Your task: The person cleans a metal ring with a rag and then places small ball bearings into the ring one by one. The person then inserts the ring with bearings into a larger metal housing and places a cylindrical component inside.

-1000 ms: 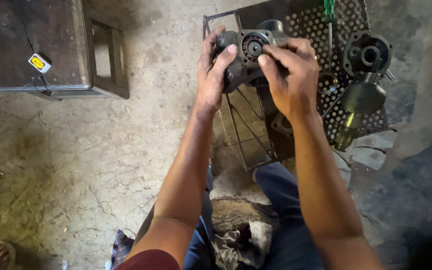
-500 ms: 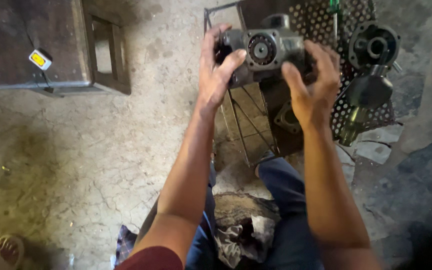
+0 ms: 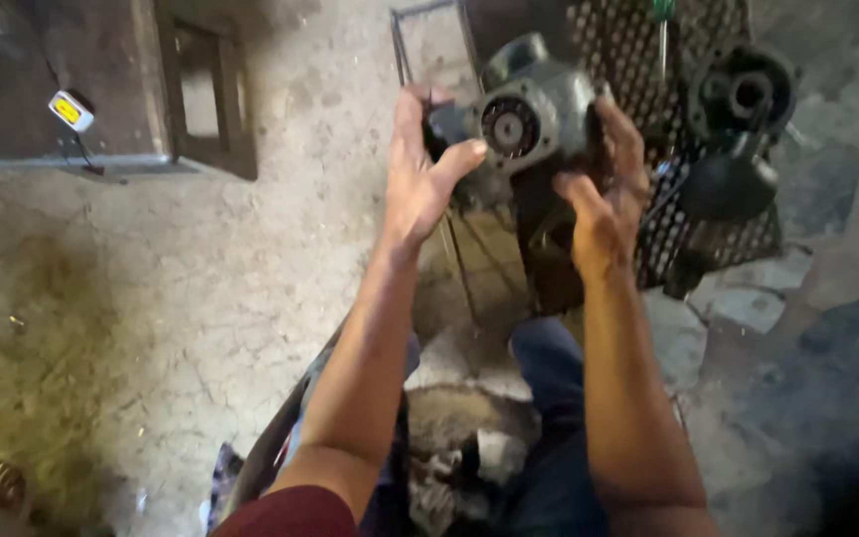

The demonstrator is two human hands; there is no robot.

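From the head camera, the left hand [image 3: 420, 184] and right hand [image 3: 603, 194] both clasp a grey metal pump housing [image 3: 529, 114] — held in the air above a perforated metal tray [image 3: 648, 60]. Its surface looks greasy and heavy — a loosened grip could drop it onto the knees below.

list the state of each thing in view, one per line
grey metal housing: lifted off the floor, round bearing face toward the camera
left hand: gripping the housing's left side, thumb near the round face
right hand: gripping the housing's right side
perforated metal sheet: lying flat on the floor
dark round casting: resting on the sheet, untouched
rag: crumpled on the lap
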